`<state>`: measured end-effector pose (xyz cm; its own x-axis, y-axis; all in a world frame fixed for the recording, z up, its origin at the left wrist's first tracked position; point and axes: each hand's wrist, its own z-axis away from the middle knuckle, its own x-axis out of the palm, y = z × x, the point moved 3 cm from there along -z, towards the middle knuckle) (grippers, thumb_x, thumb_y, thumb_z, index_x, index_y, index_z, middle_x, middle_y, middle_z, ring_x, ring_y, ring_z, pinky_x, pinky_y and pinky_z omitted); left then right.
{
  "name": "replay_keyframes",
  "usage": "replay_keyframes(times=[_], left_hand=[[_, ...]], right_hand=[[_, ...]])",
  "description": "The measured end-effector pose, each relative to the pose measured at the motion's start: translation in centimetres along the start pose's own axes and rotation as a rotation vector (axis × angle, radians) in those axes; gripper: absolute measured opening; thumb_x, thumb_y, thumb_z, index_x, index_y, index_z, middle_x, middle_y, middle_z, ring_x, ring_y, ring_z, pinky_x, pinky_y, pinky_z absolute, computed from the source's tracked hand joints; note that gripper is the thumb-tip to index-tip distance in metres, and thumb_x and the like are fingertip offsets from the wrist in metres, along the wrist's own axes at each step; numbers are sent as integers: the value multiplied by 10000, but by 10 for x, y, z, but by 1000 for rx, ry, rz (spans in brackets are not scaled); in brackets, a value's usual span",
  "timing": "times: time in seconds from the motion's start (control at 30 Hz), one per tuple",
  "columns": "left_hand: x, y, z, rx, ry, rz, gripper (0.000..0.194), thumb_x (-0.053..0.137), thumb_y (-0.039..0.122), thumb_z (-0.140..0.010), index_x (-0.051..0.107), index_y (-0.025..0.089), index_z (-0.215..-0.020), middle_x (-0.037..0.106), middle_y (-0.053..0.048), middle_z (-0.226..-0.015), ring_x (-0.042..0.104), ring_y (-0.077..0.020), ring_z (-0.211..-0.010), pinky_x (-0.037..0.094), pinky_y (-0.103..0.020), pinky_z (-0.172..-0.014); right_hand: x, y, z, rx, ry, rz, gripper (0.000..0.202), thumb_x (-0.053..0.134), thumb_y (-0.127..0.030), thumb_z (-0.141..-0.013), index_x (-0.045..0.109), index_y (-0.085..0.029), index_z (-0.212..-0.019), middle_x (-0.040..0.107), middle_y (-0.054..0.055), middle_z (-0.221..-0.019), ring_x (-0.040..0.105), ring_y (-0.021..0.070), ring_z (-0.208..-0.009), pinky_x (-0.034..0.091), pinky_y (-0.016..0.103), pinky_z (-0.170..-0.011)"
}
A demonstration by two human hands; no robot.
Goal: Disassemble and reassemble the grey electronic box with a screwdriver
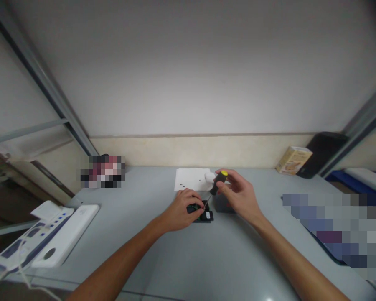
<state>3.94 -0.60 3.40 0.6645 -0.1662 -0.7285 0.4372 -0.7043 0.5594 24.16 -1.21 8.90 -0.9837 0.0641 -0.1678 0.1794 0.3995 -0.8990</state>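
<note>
A screwdriver (219, 184) with a dark handle and yellow end cap is held in my right hand (240, 197). Its thin shaft slants down to the left, the tip reaching a small black electronic device (207, 216) with a green circuit board showing. My left hand (182, 212) curls over the device's left side, thumb and fingertips close around the screwdriver's tip. What lies between those fingertips is too small to make out. Just behind, white paper sheets (188, 177) carry a few tiny dark parts. A white rounded object (209, 177) sits beside the screwdriver handle.
At left lie a white power strip (37, 234) with cables and a white flat device (67, 234). A yellow box (293, 160) and a black object (322, 152) stand at the back right. Blurred items occupy both sides of the grey table (188, 263); a wall closes the back.
</note>
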Motion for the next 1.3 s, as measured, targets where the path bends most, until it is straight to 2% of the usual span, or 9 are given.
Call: replay_keyframes(times=[0.47,0.67,0.83,0.9,1.3], left_hand=[[-2,3,0,-2,-6,-24,110,653,276,-913,716,263,-1002,682,-41,-1101,581,-218,-1089,395,-410,-1005],[-7,9,0,-7,-39,-62,315,650,326,-906,623,292,-1218,644,-53,-1184,549,-248,-1143,376,-436,-1032],[-6,8,2,-17,-105,-83,604,711,418,-849,485,304,-1397,564,-88,-1317,490,-292,-1224,362,-477,-1064],[-5,6,4,-5,-135,-103,659,728,450,-831,468,301,-1418,537,-100,-1344,468,-304,-1249,362,-488,-1075],[-5,8,4,5,-180,-133,577,728,451,-830,526,280,-1342,570,-91,-1269,492,-295,-1176,400,-482,-1040]], right_hand=[[1,-2,0,-20,10,-12,341,708,-441,-843,651,-225,-1101,672,42,-920,645,148,-665,575,258,-551],[-1,-3,-1,-18,23,-8,336,706,-430,-845,653,-226,-1107,673,46,-918,647,149,-662,564,244,-508],[-3,-5,0,1,41,5,344,702,-441,-843,650,-225,-1106,674,41,-868,647,160,-645,574,258,-500],[-3,-5,0,7,47,9,349,703,-445,-840,651,-226,-1106,675,40,-863,648,163,-638,575,263,-495],[-4,-4,-1,11,36,4,346,691,-445,-852,646,-228,-1118,663,40,-895,638,155,-655,574,259,-512]])
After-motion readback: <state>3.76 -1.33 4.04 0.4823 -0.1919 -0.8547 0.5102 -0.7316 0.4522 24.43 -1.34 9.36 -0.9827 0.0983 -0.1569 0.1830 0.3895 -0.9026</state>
